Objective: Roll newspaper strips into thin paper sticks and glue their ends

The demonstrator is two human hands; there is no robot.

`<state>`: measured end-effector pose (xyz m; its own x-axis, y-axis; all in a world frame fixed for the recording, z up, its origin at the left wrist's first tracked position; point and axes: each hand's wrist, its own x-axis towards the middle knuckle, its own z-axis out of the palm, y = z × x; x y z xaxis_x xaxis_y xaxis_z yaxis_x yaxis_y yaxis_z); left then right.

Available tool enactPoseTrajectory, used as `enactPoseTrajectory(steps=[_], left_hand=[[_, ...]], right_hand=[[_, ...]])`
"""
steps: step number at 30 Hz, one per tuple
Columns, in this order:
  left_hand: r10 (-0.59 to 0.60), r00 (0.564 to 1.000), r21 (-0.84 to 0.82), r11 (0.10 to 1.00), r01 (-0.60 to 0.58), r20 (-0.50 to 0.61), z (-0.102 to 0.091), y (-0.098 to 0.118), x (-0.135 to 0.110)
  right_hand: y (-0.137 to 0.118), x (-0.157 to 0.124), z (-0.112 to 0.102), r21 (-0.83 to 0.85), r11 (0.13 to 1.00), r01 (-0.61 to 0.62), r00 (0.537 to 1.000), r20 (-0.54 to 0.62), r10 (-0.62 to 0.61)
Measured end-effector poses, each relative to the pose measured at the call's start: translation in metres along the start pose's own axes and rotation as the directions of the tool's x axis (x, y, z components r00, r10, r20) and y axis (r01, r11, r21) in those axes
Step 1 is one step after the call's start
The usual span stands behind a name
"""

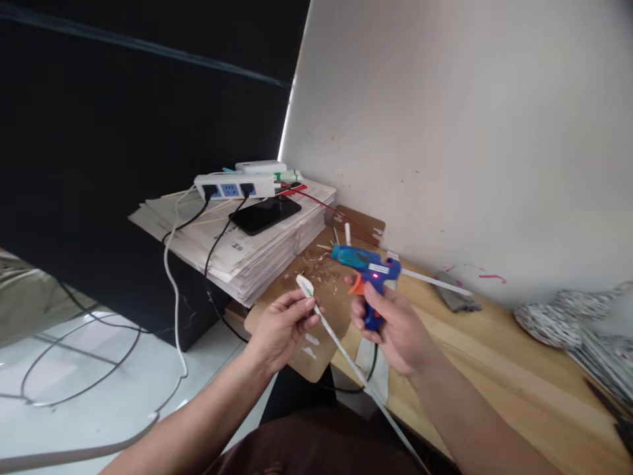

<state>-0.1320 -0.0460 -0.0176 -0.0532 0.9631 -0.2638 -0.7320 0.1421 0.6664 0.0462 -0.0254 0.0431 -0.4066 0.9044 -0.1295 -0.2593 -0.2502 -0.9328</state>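
Observation:
My left hand pinches a long, thin rolled-paper stick near its upper end, where a flattened white tip stands out past the fingers. The stick slants down to the right towards my lap. In my right hand is a blue glue gun, gripped by its handle, with the fingers around the orange trigger. Its teal nozzle points left, above and to the right of the paper tip and apart from it. A white glue stick sticks out of the gun's back, and a small red light glows on its side.
A stack of newspapers carries a phone and a power strip with two plugs. Scraps lie on a brown board on the wooden table. A grey cloth and woven paper pieces lie to the right. Cables hang at left.

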Motion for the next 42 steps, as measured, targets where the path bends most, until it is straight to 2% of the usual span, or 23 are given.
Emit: enactPoseTrajectory(steps=[5,9,14,20,27,42], left_hand=[[0.031,0.998,0.040,0.999,-0.033,0.050,0.014,0.004,0.003],[0.059,0.995,0.068,0.996,-0.065,0.082,0.021,0.002,0.003],[0.079,0.990,0.059,0.995,-0.086,0.121,0.028,0.001,0.001],[0.105,0.988,0.075,0.991,-0.114,0.113,0.033,-0.001,-0.002],[0.117,0.987,0.074,0.989,-0.126,0.109,0.032,-0.005,-0.002],[0.102,0.991,0.087,0.990,-0.110,0.085,0.033,-0.004,-0.003]], right_hand=[[-0.002,-0.035,-0.019,-0.287,0.958,0.015,0.999,-0.034,-0.026],[-0.001,-0.051,-0.024,-0.591,0.805,0.053,0.992,-0.064,-0.112],[-0.002,-0.054,-0.020,-0.764,0.636,0.109,0.973,-0.048,-0.224],[-0.004,-0.054,-0.014,-0.827,0.543,0.150,0.953,-0.026,-0.303],[-0.003,-0.055,-0.007,-0.837,0.529,0.139,0.933,-0.069,-0.354],[-0.001,-0.055,-0.011,-0.883,0.447,0.142,0.922,-0.047,-0.385]])
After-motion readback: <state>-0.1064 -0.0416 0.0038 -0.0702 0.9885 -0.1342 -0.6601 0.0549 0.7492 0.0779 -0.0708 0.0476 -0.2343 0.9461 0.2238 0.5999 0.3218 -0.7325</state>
